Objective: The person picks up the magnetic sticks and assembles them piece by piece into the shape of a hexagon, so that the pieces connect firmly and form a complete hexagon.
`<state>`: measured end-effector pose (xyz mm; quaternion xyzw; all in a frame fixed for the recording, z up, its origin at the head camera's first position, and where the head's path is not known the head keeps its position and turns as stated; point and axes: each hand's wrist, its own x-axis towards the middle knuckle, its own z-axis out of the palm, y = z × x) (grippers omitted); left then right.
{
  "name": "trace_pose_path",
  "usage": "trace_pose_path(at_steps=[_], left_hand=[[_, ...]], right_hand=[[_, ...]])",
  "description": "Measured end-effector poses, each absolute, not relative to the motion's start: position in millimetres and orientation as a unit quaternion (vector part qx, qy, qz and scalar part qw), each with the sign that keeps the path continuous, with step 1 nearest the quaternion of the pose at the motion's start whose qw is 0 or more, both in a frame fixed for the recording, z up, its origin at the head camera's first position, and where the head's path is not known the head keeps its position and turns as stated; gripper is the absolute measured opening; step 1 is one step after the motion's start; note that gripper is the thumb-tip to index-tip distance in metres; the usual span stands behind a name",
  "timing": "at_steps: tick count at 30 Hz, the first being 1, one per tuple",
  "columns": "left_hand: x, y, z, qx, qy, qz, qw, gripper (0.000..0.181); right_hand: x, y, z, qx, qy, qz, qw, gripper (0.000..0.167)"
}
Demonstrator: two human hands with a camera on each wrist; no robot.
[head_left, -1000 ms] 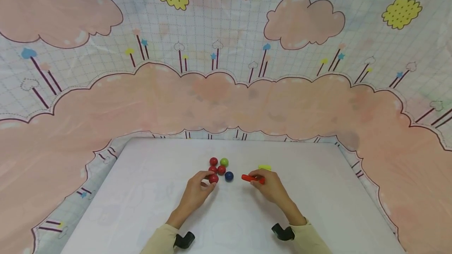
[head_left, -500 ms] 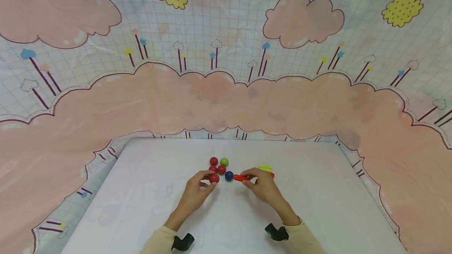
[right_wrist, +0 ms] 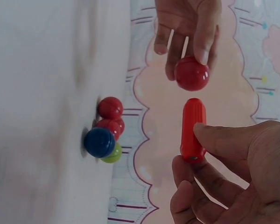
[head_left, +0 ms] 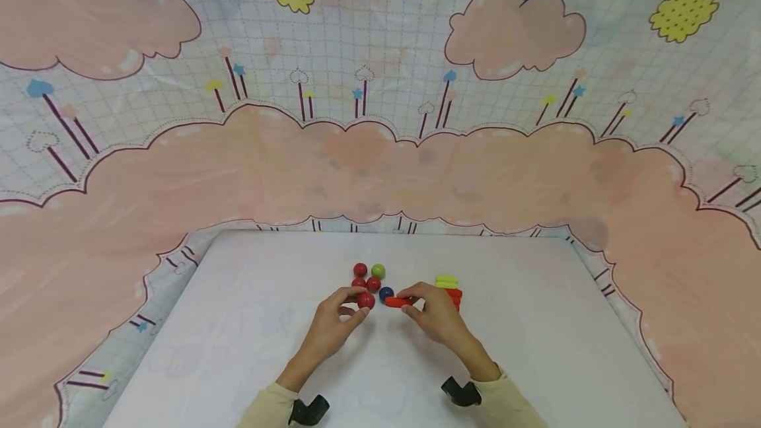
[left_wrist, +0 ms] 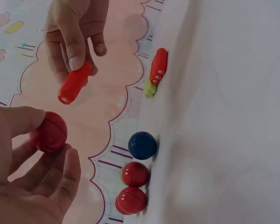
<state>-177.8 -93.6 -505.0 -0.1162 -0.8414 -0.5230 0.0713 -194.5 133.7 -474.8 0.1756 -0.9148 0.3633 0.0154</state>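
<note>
My left hand (head_left: 333,320) pinches a red ball (head_left: 366,300) between thumb and fingers; in the left wrist view that ball (left_wrist: 50,132) is held off the table. My right hand (head_left: 442,320) pinches a red ridged stick (head_left: 397,302) by one end. In the right wrist view the stick (right_wrist: 193,130) points at the held ball (right_wrist: 192,73), with a gap between them. Just behind the stick lies a blue ball (head_left: 386,294). Red balls (head_left: 373,284) and a green ball (head_left: 378,271) are grouped beyond my left fingers.
Yellow-green sticks (head_left: 446,281) and more red sticks (head_left: 455,296) lie beside and beyond my right hand, partly hidden by it. All of this is on a white table (head_left: 267,269), with a patterned cloth (head_left: 380,170) behind its far edge.
My right hand has moved left with the red stick, uncovering the red sticks on the table. The ball in my left hand has shifted slightly right.
</note>
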Motion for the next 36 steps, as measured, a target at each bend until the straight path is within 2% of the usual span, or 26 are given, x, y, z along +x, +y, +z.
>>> trace_pose_path(at_steps=[21,27,36], left_hand=[[-172,-95,-500,-0.158,-0.836,-0.525,0.026,0.037],[-171,-96,-501,-0.172,-0.85,-0.498,0.001,0.03],[-171,-103,-506,-0.186,-0.858,-0.479,0.003,0.019]], right_hand=[[-187,122,-472,0.194,-0.9,0.39,0.008,0.023],[-185,116,-473,0.213,-0.89,0.403,0.006,0.022],[-185,114,-476,0.216,-0.883,0.416,-0.004,0.023]])
